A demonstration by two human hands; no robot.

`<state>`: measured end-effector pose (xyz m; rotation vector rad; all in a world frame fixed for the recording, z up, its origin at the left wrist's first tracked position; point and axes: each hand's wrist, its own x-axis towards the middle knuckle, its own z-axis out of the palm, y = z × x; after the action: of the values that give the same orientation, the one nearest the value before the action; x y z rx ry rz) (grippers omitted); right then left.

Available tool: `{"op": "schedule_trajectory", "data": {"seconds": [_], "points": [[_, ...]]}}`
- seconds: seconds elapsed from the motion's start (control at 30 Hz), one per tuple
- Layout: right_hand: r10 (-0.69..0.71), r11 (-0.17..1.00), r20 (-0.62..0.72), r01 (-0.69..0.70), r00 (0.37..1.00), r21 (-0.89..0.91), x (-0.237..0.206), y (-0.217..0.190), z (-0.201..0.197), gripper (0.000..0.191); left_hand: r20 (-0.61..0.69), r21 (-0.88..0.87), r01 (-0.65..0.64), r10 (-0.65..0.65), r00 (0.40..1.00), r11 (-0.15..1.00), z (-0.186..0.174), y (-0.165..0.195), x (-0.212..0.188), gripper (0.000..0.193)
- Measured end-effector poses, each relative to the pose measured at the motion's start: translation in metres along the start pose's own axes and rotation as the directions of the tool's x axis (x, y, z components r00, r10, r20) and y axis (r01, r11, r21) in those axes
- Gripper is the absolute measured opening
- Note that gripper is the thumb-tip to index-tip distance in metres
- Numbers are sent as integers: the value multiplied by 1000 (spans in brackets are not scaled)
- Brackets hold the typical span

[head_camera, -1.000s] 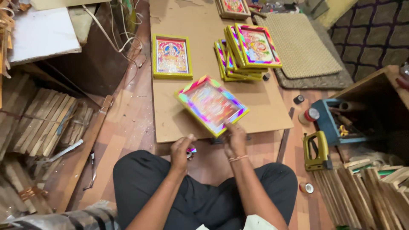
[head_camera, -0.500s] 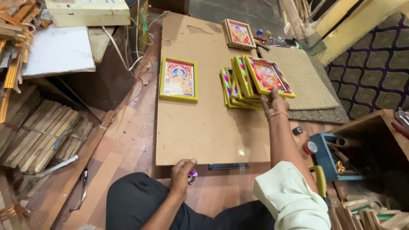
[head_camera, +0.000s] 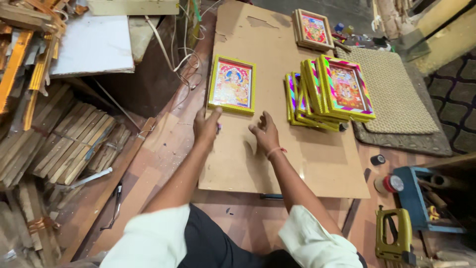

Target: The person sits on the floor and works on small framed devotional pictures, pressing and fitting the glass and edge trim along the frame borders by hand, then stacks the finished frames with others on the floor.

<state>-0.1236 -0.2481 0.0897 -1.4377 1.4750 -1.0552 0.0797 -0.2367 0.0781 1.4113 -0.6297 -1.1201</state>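
Both hands, left hand [head_camera: 206, 126] loosely curled and right hand [head_camera: 264, 131] spread empty, reach toward the yellow-framed picture [head_camera: 231, 84] lying at eleven o'clock on the board [head_camera: 277, 164]; gripping both side edges evenly seems wisest.

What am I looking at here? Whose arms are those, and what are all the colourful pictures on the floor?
The camera sits on a person's head and looks down, so the two arms are that person's own. Both hands reach forward over a big flat brown board lying on the floor. The left hand is right below a single yellow-framed picture and seems to pinch something tiny; I cannot tell what. The right hand is spread and holds nothing. To its right is a pile of bright framed pictures, and one more brown-framed picture lies at the far end. Wooden strips are stacked on the left, and a yellow tool lies on the right.
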Motion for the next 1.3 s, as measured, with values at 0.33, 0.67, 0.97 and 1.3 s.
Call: {"op": "schedule_trajectory", "data": {"seconds": [0.33,0.67,0.97,1.3], "points": [[74,997,-95,-72,993,19,6,-8,21,69,78,85,-19,13,997,996,10,3,-11,42],[356,889,-248,-244,901,388,-149,63,-35,38,55,-136,222,-216,975,965,-35,-47,-210,54],[154,958,-318,-63,936,279,-160,74,-82,44,393,-11,166,-148,908,986,-24,-92,-311,51],[17,972,-225,-69,974,-226,-255,52,-44,46,-152,367,-150,218,964,918,-64,-72,-161,62]]}}
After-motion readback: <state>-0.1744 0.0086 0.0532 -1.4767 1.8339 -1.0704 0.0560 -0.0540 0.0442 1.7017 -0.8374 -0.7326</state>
